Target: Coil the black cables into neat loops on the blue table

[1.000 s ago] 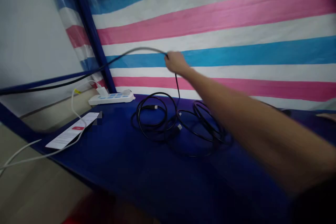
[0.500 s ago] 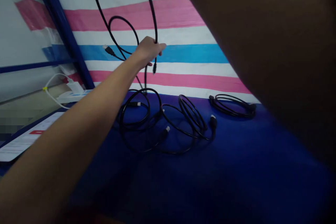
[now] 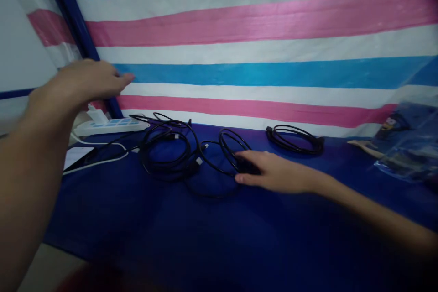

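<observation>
A tangle of loose black cables lies on the blue table, left of centre. My right hand rests flat on the table with its fingers stretched out, fingertips touching a black cable loop. My left hand is raised in the air at the left, fingers extended and slightly curved, holding nothing. A neatly coiled black cable lies apart at the back, to the right of the tangle.
A white power strip with a white plug sits at the back left, and a white cable runs from it across a sheet of paper. Clear plastic bags lie at the right. A striped tarp hangs behind.
Both hands have let go of the black cable they held up; it now lies on the table. My right hand came down onto the cables and my left hand moved out to the left.
</observation>
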### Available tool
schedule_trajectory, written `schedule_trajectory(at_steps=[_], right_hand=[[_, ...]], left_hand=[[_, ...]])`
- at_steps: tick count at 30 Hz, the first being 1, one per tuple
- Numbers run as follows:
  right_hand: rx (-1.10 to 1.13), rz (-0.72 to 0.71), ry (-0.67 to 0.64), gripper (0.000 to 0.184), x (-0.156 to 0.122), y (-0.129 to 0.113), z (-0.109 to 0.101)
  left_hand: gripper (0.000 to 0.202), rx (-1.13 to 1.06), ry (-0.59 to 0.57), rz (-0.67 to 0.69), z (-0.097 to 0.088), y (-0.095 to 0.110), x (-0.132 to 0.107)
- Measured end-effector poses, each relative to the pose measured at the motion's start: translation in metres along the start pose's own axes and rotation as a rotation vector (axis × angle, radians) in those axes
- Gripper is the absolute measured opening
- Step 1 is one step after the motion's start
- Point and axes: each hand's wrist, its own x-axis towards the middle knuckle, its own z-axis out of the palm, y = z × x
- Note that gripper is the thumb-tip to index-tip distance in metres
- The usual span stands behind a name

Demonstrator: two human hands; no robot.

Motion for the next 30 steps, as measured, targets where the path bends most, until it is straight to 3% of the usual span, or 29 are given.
schedule_trajectory(at_steps=[1, 2, 3, 5, 6, 7, 9, 11, 14, 18, 22, 25, 28, 30], right_hand=[[-0.057, -0.029, 0.041, 0.064, -0.006, 0.003, 0.012], [-0.097, -0.063, 0.067, 0.055, -0.010, 0.004, 0.020], [-0.134, -0.094, 0.098, 0.048, -0.013, 0.004, 0.024], [-0.148, -0.137, 0.158, 0.039, -0.016, 0.004, 0.022], [-0.122, -0.145, 0.193, 0.036, -0.019, 0.006, 0.018], [-0.087, -0.145, 0.217, 0.034, -0.023, 0.008, 0.013], [0.009, -0.116, 0.176, 0.030, -0.034, 0.017, 0.000], [0.124, -0.037, 0.039, 0.028, -0.049, 0.027, -0.012], [0.233, 0.056, -0.043, 0.028, -0.067, 0.040, -0.024], [0.132, 0.099, -0.067, 0.031, -0.077, 0.048, -0.030], [0.053, 0.318, -0.076, 0.059, -0.069, 0.047, -0.022], [0.227, 0.452, 0.009, 0.066, -0.053, 0.034, -0.006], [0.446, 0.473, 0.107, 0.056, -0.036, 0.020, 0.011], [0.706, 0.438, 0.177, 0.047, -0.030, 0.015, 0.017]], left_hand=[[0.038, 0.146, 0.085, -0.020, 0.000, 0.022, -0.012], [0.037, 0.123, 0.065, 0.057, 0.004, 0.048, -0.028], [0.040, -0.050, 0.068, 0.145, 0.013, 0.076, -0.045], [0.032, -0.345, -0.085, 0.352, 0.044, 0.130, -0.078], [0.032, -0.379, -0.185, 0.472, 0.063, 0.151, -0.092], [0.037, -0.355, -0.266, 0.635, 0.083, 0.168, -0.103], [0.039, -0.342, -0.388, 0.705, 0.115, 0.188, -0.116], [0.036, -0.362, -0.562, 0.729, 0.132, 0.191, -0.119], [0.038, -0.412, -0.686, 0.754, 0.137, 0.181, -0.120], [0.036, -0.322, -0.660, 0.603, 0.135, 0.168, -0.120], [0.039, -0.243, -0.507, 0.505, 0.144, 0.164, -0.115], [0.038, -0.476, -0.382, 0.306, 0.151, 0.168, -0.117], [0.039, -0.851, -0.433, 0.125, 0.152, 0.178, -0.129], [0.040, -0.993, -0.491, 0.134, 0.149, 0.184, -0.138]])
